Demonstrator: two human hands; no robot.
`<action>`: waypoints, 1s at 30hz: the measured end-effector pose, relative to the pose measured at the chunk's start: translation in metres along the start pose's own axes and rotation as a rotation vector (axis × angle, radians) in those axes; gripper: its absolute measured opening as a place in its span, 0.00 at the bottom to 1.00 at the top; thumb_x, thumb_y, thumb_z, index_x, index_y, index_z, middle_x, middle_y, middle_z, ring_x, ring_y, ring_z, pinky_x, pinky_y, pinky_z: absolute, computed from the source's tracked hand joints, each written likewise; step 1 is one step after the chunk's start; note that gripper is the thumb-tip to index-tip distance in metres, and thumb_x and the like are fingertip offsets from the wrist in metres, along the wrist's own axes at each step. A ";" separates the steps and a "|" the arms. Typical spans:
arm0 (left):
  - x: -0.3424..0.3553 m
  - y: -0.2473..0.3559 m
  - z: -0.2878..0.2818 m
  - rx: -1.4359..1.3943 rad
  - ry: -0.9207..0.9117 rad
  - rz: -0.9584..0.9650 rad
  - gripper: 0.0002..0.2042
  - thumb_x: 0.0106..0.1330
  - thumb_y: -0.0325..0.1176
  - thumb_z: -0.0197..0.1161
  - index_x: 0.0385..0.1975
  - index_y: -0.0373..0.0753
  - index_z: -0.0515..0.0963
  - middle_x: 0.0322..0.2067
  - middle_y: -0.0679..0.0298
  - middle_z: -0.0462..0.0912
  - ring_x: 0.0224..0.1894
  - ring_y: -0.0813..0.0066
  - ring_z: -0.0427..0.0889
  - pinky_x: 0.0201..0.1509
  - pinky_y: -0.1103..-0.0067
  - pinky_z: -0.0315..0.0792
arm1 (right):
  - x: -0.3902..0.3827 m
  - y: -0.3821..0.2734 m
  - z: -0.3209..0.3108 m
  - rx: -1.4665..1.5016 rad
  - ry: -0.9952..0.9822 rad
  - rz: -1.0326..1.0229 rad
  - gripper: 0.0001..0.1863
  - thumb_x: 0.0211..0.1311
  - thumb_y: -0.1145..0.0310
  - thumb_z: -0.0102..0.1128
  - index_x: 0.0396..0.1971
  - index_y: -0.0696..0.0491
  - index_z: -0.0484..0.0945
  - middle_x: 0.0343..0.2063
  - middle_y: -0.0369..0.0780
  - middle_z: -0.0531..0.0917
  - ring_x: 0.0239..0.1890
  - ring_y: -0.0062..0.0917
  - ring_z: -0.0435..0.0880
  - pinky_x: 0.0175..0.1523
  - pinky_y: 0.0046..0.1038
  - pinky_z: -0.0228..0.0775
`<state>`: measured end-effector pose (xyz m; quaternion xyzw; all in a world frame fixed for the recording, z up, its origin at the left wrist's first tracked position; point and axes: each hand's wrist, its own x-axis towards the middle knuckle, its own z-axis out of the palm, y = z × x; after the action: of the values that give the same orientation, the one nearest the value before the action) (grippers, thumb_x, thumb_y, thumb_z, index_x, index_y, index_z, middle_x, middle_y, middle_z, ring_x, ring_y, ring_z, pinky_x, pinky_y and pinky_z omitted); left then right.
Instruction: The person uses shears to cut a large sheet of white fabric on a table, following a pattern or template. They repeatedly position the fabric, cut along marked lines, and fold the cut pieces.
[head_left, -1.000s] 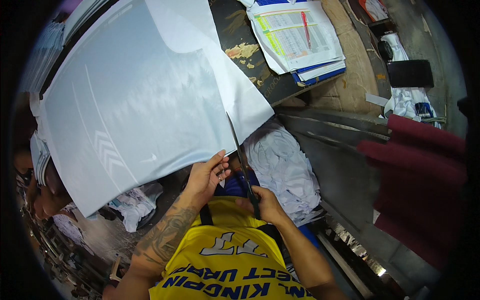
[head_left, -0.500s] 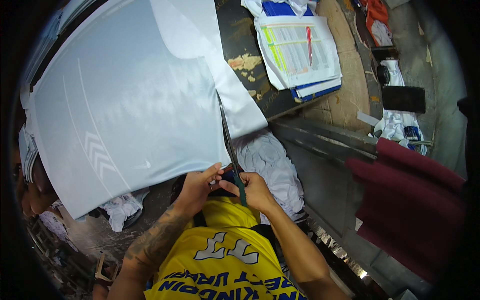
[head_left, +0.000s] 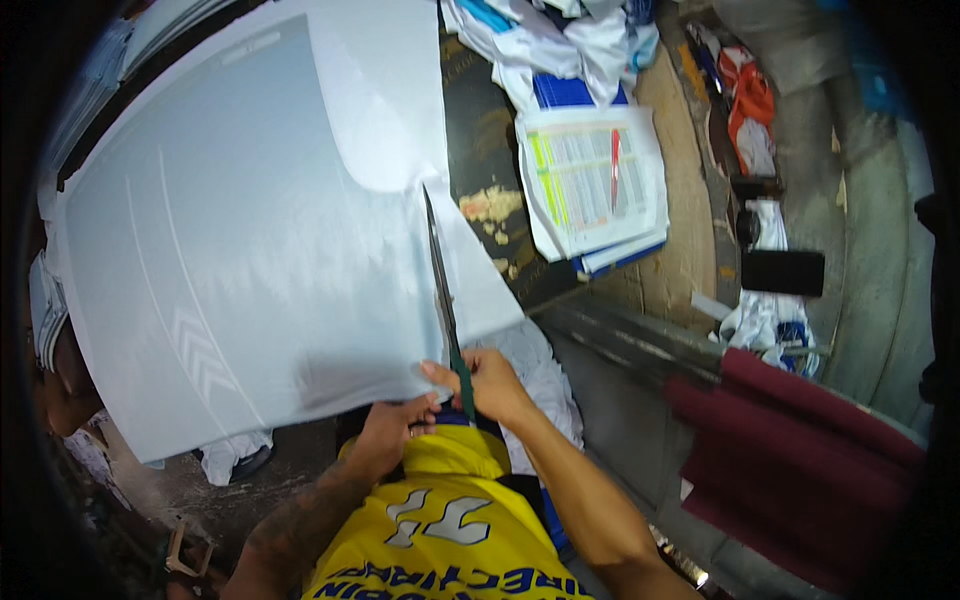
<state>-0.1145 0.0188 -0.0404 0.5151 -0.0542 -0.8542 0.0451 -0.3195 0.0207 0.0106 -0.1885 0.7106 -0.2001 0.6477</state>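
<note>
A large sheet of pale grey printed fabric (head_left: 270, 260), with white lines and chevrons, lies spread out, bordered at its right by a white margin (head_left: 385, 90). My right hand (head_left: 492, 387) is closed on the dark green handle of long scissors (head_left: 436, 262). Their blades lie along the grey panel's right edge, and the tip reaches the corner below the curved cut-out shape. Pinched in the fingers of my left hand (head_left: 388, 436) is the fabric's near edge, just left of the scissors' handle. Whether the blades are parted is hard to see.
A printed sheet (head_left: 575, 190) with a red pen (head_left: 615, 165) rests on the dark table, right of the fabric. White cloth (head_left: 535, 370) is heaped below the table edge. Maroon fabric (head_left: 800, 450) hangs at the right, near a black phone-like slab (head_left: 797, 272).
The scissors have advanced up the grey panel's edge to the corner under the curve. Both hands sit lower in the picture, and the whole view has shifted, showing more of the far side.
</note>
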 end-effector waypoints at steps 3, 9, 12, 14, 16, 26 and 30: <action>-0.004 0.003 -0.003 -0.009 -0.149 -0.085 0.13 0.74 0.39 0.71 0.46 0.36 0.81 0.35 0.64 0.84 0.36 0.75 0.82 0.45 0.77 0.78 | 0.010 -0.014 0.002 -0.082 0.090 0.067 0.36 0.55 0.34 0.80 0.13 0.53 0.76 0.15 0.33 0.77 0.21 0.17 0.77 0.28 0.24 0.69; -0.022 0.087 0.014 0.776 -0.240 0.314 0.06 0.71 0.30 0.68 0.37 0.33 0.83 0.35 0.57 0.88 0.31 0.73 0.84 0.39 0.78 0.78 | -0.007 -0.053 -0.035 -0.079 -0.074 0.088 0.33 0.68 0.35 0.69 0.19 0.52 0.77 0.16 0.34 0.79 0.21 0.18 0.80 0.29 0.23 0.68; 0.009 0.191 0.030 1.327 0.627 1.392 0.09 0.67 0.22 0.61 0.44 0.40 0.83 0.44 0.57 0.82 0.51 0.56 0.80 0.58 0.63 0.72 | -0.025 -0.082 -0.114 -0.280 -0.321 0.151 0.33 0.67 0.34 0.69 0.22 0.52 0.78 0.18 0.35 0.80 0.22 0.19 0.80 0.30 0.25 0.69; 0.029 0.252 0.035 1.558 0.831 1.328 0.12 0.67 0.24 0.61 0.48 0.43 0.83 0.47 0.63 0.79 0.54 0.60 0.76 0.61 0.62 0.68 | -0.016 -0.103 -0.160 -0.626 -0.382 0.126 0.33 0.65 0.33 0.70 0.25 0.53 0.80 0.21 0.37 0.82 0.27 0.22 0.82 0.33 0.27 0.71; 0.034 0.274 0.038 1.504 0.891 1.505 0.12 0.67 0.24 0.61 0.48 0.43 0.83 0.48 0.63 0.80 0.54 0.60 0.76 0.61 0.62 0.68 | 0.005 -0.126 -0.189 -0.975 -0.321 -0.083 0.33 0.65 0.34 0.71 0.36 0.55 0.83 0.29 0.42 0.87 0.40 0.29 0.87 0.47 0.34 0.76; 0.011 0.112 0.079 1.220 0.714 1.184 0.16 0.61 0.24 0.65 0.51 0.36 0.80 0.54 0.57 0.79 0.61 0.56 0.76 0.67 0.61 0.66 | 0.122 -0.253 -0.195 -1.411 -0.528 -0.158 0.36 0.53 0.31 0.78 0.30 0.54 0.80 0.25 0.42 0.82 0.33 0.33 0.83 0.45 0.36 0.74; 0.021 0.113 0.081 1.221 0.746 1.159 0.17 0.61 0.23 0.65 0.51 0.36 0.80 0.53 0.58 0.79 0.63 0.56 0.75 0.69 0.61 0.64 | 0.117 -0.233 -0.194 -1.358 -0.502 -0.125 0.36 0.51 0.32 0.81 0.27 0.56 0.80 0.24 0.42 0.82 0.31 0.33 0.83 0.43 0.35 0.75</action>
<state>-0.1933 -0.0924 -0.0054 0.5839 -0.7272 -0.2999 0.2008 -0.5210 -0.2311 0.0511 -0.6295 0.4961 0.2978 0.5186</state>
